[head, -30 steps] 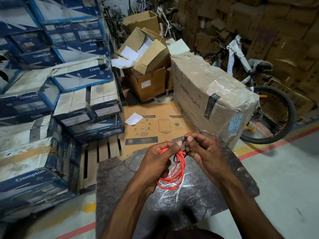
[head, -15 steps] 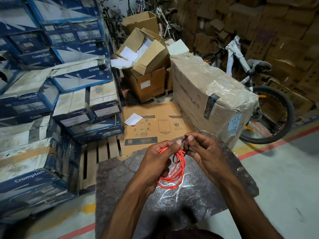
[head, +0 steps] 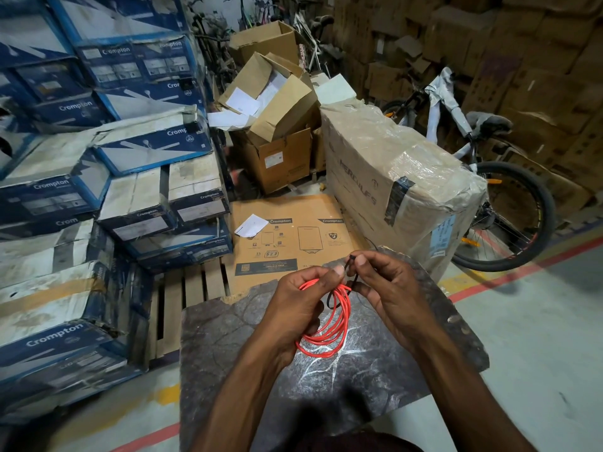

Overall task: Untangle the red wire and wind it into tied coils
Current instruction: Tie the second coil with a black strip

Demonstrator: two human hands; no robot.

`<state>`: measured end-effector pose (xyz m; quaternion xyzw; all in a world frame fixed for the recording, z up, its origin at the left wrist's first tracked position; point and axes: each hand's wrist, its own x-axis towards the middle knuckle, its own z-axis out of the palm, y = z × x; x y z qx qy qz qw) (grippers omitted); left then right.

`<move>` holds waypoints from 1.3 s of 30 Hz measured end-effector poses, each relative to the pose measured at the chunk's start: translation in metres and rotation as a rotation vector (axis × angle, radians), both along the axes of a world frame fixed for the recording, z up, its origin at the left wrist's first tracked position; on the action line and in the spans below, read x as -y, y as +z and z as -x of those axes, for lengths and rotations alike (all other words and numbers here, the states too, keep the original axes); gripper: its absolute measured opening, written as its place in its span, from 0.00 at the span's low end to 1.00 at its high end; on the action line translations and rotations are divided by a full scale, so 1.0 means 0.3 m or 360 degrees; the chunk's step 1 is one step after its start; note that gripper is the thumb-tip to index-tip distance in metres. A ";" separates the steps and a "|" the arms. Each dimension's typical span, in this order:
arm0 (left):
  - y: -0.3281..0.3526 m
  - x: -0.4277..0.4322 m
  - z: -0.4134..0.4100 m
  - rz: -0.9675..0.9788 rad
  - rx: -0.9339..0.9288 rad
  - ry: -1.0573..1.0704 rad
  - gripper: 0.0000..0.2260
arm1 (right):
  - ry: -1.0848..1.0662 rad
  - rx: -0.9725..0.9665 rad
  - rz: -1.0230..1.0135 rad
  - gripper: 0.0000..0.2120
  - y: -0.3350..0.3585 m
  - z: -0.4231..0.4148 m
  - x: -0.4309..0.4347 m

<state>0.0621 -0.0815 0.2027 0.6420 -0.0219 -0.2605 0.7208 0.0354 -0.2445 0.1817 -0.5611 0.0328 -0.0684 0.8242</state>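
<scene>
While the red wire [head: 329, 321] is gathered into a coil above the dark table [head: 228, 337], its long axis runs from the fingertips at the far end down toward the near side. The coil's left flank is gripped by the left hand [head: 293, 308] — the nearer one. A thin black tie [head: 350, 267] is pinched at the coil's top by the right hand [head: 388, 288], so tying is judged to be the step in hand.
</scene>
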 end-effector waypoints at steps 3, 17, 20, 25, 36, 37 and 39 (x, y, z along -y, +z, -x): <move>0.000 0.000 0.001 0.0004 0.0003 -0.0005 0.11 | -0.0025 -0.0008 0.0058 0.23 -0.004 0.001 0.003; -0.004 -0.001 -0.004 0.0004 0.0001 0.0005 0.11 | 0.0000 -0.0022 0.0228 0.15 0.001 0.003 0.018; 0.001 -0.001 -0.005 -0.0007 0.0008 -0.0003 0.11 | 0.0018 -0.0007 0.0297 0.09 0.000 0.000 0.027; 0.005 -0.001 -0.007 -0.0009 0.0014 -0.0004 0.11 | 0.0041 0.0021 0.0316 0.13 -0.001 -0.005 0.047; 0.002 -0.002 -0.012 -0.0014 -0.0001 0.0008 0.11 | 0.0082 0.0034 0.0518 0.10 0.008 0.002 0.088; 0.002 -0.003 -0.012 -0.0015 0.0000 0.0009 0.11 | 0.0073 0.0039 0.0516 0.11 0.006 0.002 0.091; 0.001 -0.002 -0.012 -0.0018 0.0005 0.0002 0.11 | 0.0051 0.0035 0.0473 0.12 0.007 0.000 0.092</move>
